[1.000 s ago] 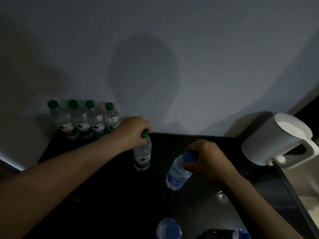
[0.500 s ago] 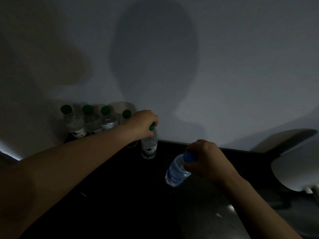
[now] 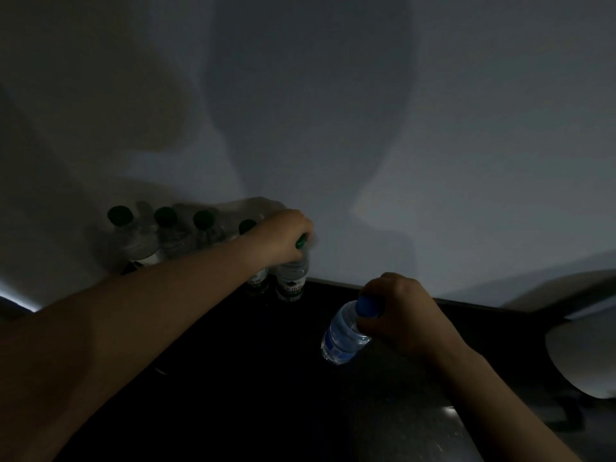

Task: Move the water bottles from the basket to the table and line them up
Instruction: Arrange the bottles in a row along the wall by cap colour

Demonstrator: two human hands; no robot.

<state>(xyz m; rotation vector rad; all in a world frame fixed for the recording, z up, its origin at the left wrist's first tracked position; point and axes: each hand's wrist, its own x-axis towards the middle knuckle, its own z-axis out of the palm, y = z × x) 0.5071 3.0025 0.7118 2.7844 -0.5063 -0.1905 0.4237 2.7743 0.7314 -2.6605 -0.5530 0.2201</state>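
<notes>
Bottle [image 3: 291,281] in left hand [image 3: 280,235] stands at table [image 3: 250,378] edge by wall [image 3: 400,128].

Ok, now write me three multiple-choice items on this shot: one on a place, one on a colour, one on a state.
1. Where is the bottle that the left hand grips?
A. Far out in front, alone
B. Beside the green-capped row, at the wall
C. Lifted high overhead

2. What colour is the cap under the right hand?
A. Red
B. Green
C. Blue

3. How is the blue-capped bottle posed?
A. Tilted
B. Lying flat, untouched
C. Upside down

Answers: 1 B, its label sits right next to the row's last bottle against the wall. 2 C, the cap shows blue between the fingers. 3 A, its body slants down and leftward from the gripped cap.
</notes>
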